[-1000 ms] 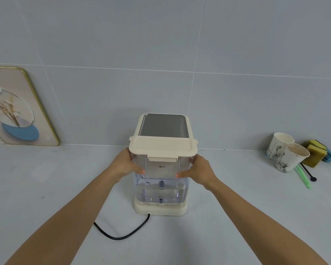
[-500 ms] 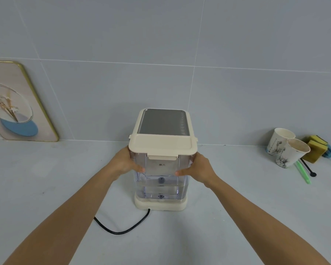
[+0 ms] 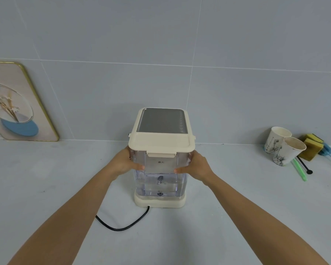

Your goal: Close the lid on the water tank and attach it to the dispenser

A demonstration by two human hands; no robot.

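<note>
— Head view: where does the water tank (image 3: 161,175) lie from the hands?

— Dead ahead, between them. The left hand (image 3: 125,163) clasps its left wall, the right hand (image 3: 196,166) its right wall, fingers curled onto the near face. Neither is nearer. The tank stands upright, long axis vertical, lid (image 3: 161,143) shut flat on top.

— And the dispenser (image 3: 162,121)?

— Just behind; the tank sits on its cream base (image 3: 161,202), apparently seated, so any last push goes down and toward the far wall.

— What differs from a second ago?

— Little. The grip looks the same; the tank sits slightly lower against the base.
</note>
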